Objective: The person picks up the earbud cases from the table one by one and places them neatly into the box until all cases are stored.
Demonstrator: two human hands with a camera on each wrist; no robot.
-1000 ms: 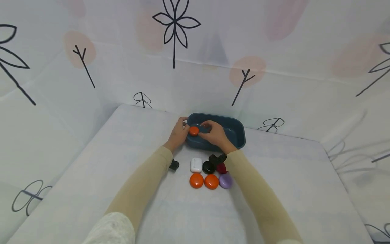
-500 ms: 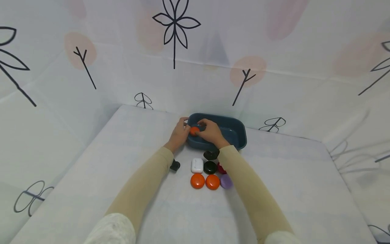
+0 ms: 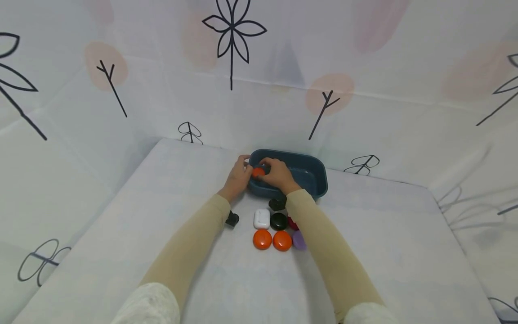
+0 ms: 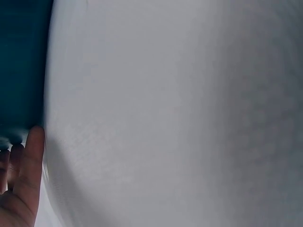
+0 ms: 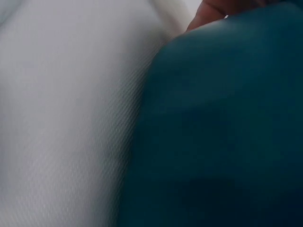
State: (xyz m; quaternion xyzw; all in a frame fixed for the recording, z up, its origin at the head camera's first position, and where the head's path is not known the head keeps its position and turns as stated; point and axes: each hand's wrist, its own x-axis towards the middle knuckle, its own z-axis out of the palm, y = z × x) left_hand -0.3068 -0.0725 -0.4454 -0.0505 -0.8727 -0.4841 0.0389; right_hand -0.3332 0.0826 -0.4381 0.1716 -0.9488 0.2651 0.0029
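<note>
A dark teal rectangular tray (image 3: 309,177) stands near the back of the table. At its left end my left hand (image 3: 236,179) holds the rim; in the left wrist view, fingers (image 4: 29,165) lie along the teal wall. Inside that end sits a glossy orange disc (image 3: 257,171), partly covered. My right hand (image 3: 278,174) reaches over the front rim, its thumb and index finger around the disc, seeming to pinch it. The right wrist view is mostly filled by the tray's outer wall (image 5: 203,127), with a fingertip at the top.
In front of the tray lie a white square piece (image 3: 261,219), a black round piece (image 3: 279,221), two orange discs (image 3: 262,239), and a red piece (image 3: 292,223) and purple piece (image 3: 299,240), both partly behind the right sleeve. Black wrist devices hang below both wrists. A patterned cloth backs the table.
My right hand has moved left inside the tray, and its thumb and index finger have closed in around the orange disc. My left hand stays at the tray's left end.
</note>
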